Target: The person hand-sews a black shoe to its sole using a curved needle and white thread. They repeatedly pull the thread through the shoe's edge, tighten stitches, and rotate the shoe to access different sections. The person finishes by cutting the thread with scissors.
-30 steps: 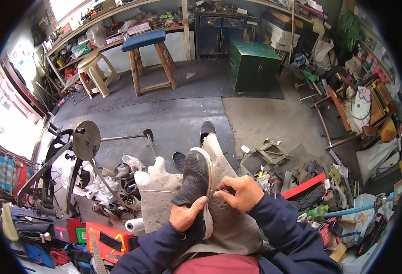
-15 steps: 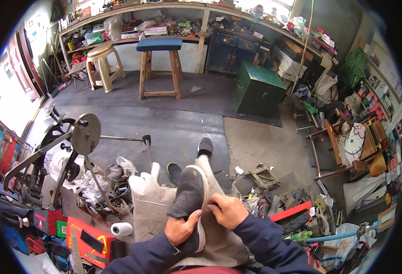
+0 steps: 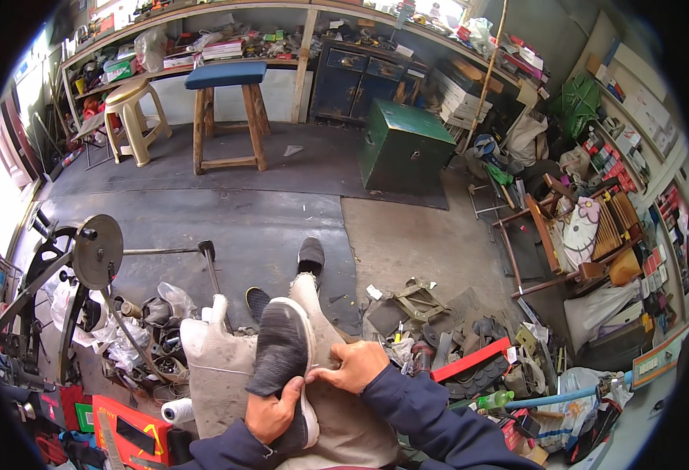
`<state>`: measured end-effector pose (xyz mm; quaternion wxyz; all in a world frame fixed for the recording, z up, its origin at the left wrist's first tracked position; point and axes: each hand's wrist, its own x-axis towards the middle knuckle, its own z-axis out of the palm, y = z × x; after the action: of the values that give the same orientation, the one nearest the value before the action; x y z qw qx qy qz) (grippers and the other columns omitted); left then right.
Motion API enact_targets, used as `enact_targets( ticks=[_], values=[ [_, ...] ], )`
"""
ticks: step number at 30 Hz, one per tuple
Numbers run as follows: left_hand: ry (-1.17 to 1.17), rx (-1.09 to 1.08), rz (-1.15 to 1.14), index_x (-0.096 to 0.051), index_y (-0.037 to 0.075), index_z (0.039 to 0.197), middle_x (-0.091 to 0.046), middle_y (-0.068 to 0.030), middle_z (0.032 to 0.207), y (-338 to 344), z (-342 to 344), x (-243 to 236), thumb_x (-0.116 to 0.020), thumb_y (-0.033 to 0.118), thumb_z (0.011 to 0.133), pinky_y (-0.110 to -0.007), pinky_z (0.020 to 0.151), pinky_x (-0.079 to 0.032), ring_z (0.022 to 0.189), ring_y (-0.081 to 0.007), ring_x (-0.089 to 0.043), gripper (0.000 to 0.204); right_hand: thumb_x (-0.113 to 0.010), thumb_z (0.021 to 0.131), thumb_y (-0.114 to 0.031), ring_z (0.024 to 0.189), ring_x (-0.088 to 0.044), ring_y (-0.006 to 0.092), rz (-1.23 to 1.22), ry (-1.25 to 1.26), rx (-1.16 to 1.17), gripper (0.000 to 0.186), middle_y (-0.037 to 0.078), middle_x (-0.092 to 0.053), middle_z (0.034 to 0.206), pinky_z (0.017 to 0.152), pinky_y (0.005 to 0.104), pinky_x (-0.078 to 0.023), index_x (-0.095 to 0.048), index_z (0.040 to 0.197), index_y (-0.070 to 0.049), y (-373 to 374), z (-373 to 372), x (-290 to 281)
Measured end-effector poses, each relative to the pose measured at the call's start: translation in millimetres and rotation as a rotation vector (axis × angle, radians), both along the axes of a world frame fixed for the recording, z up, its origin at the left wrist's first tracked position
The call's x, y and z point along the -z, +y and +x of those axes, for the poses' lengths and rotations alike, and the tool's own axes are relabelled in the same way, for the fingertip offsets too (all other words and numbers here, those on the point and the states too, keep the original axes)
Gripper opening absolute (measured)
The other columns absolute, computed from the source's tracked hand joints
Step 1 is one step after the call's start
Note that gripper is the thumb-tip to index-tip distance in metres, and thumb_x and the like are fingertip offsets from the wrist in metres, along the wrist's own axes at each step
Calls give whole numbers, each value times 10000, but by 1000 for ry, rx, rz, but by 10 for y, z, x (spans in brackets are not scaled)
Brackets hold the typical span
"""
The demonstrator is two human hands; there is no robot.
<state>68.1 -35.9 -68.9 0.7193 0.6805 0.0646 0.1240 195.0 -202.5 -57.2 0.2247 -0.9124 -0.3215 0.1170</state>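
Workshop floor (image 3: 407,235) behind dark shoe (image 3: 282,345) in left grip (image 3: 272,415), right grip (image 3: 356,366) narrow beside its sole (image 3: 311,345)

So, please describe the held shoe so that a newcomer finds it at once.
From the blue-topped stool at the back, come down to the stained pale cloth over the lap. There, find a dark textured shoe, toe pointing away. Unlike the dark shoe beyond, it is gripped by the left hand, with the right hand at its white sole edge.

A cluttered workshop: disc-wheeled metal machine (image 3: 98,252) at nine o'clock, thread cone (image 3: 177,411) at seven, laden bench (image 3: 304,66) at eleven.
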Motion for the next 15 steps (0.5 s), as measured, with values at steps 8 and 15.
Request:
enact_targets(
  ticks=[8, 15],
  values=[
    [-26, -79, 23, -638, -52, 1296, -681, -195, 1290, -27, -9, 32, -656, 35, 954, -367, 1085, -433, 1226, -309, -623, 354, -765, 890, -473, 468, -502, 229, 285, 116, 185, 557, 105, -525, 562, 504, 375, -433, -560, 677, -1, -648, 24, 675],
    [-26, -46, -28, -590, -53, 1363, -651, -204, 1347, -14, -71, 39, -675, 20, 931, -359, 1105, -419, 1282, -303, -600, 447, -526, 864, -850, 378, -325, 77, 1416, 963, 1216, 745, -48, -418, 523, 356, 235, -216, -559, 685, -127, -1875, 87, 1509]
  ],
)
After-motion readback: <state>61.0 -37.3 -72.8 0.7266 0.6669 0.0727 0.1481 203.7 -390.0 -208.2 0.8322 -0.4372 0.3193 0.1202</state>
